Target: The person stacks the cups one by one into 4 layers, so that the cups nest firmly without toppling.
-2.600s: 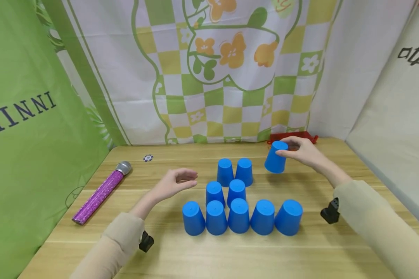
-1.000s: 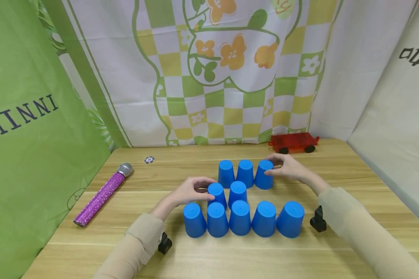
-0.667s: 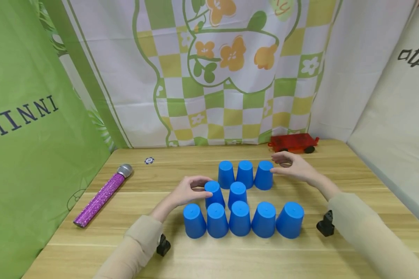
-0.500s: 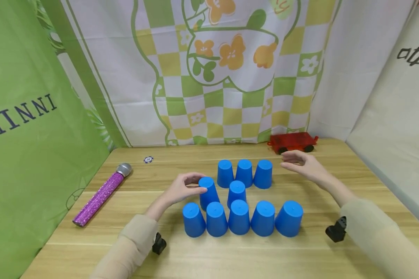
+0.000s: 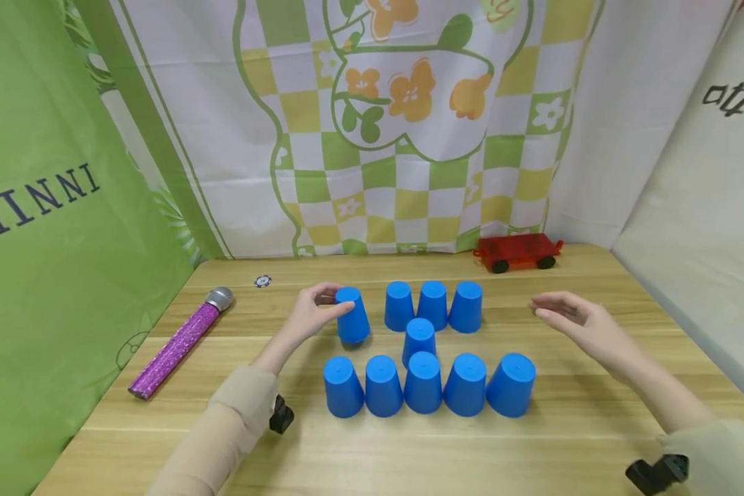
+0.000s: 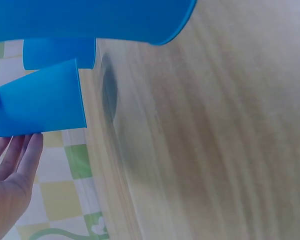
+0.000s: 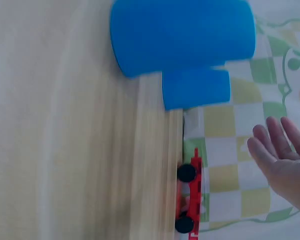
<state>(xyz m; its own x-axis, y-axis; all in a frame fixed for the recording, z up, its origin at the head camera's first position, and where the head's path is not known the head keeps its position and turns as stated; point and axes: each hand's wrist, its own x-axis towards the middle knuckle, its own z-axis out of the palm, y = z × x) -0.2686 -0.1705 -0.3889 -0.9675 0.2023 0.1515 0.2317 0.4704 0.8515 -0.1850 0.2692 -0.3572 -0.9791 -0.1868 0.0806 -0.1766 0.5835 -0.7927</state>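
Note:
My left hand [image 5: 310, 313] grips an upside-down blue cup [image 5: 352, 317] between thumb and fingers, left of the back row. In the left wrist view this cup [image 6: 40, 100] hangs tilted, a little off the table, with its shadow beside it. Three upside-down cups stand in the back row, among them a middle cup [image 5: 432, 306]. A single cup [image 5: 419, 341] stands in the middle, partly behind the front row. Several cups, among them a front-row cup [image 5: 384, 386], line the front. My right hand [image 5: 592, 331] hovers at the right with loosely bent fingers, holding nothing.
A red toy wagon [image 5: 518, 253] with black wheels stands at the back right edge of the wooden table [image 5: 446, 455]. A purple glittery microphone [image 5: 180, 348] lies at the left. A poker chip [image 5: 263, 281] lies at the back left. Printed cloths surround the table.
The right hand set a cup at the right end of the back row, released it and drew away right. The left hand took a middle-row cup and carried it back and left.

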